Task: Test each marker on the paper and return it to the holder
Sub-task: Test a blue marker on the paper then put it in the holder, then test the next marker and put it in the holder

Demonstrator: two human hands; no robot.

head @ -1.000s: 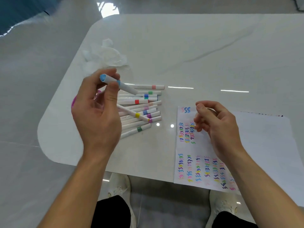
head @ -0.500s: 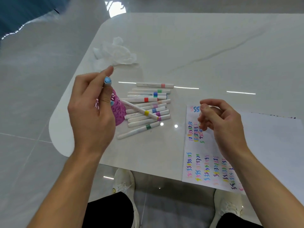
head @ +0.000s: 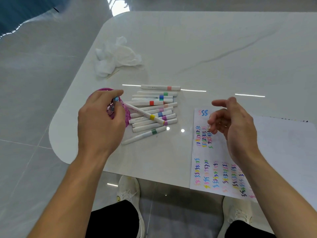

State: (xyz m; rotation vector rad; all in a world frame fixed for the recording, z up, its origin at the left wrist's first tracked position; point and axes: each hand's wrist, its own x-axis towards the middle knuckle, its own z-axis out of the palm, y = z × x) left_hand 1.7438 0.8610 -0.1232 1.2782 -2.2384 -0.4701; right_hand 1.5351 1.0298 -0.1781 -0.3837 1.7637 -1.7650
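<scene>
My left hand (head: pixel 101 122) hovers over the pink mesh holder (head: pixel 126 115), its fingers curled round a light-blue-capped marker (head: pixel 116 99) that stands upright in the holder's mouth. The hand hides most of the holder. Several white markers with coloured bands (head: pixel 154 109) lie in a loose pile just right of the holder. The test paper (head: pixel 216 155), covered in rows of coloured squiggles, lies at the right. My right hand (head: pixel 229 124) floats above its top edge, fingers loosely curled and holding nothing.
A crumpled white tissue (head: pixel 116 55) lies behind the holder near the table's left edge. A second white sheet (head: pixel 284 145) lies right of the test paper. The rounded table corner (head: pixel 56 148) is below my left hand. My shoes show below.
My left hand has swung the light-blue marker from pointing sideways to upright and lowered it into the pink holder. My right hand has loosened its fingers over the paper.
</scene>
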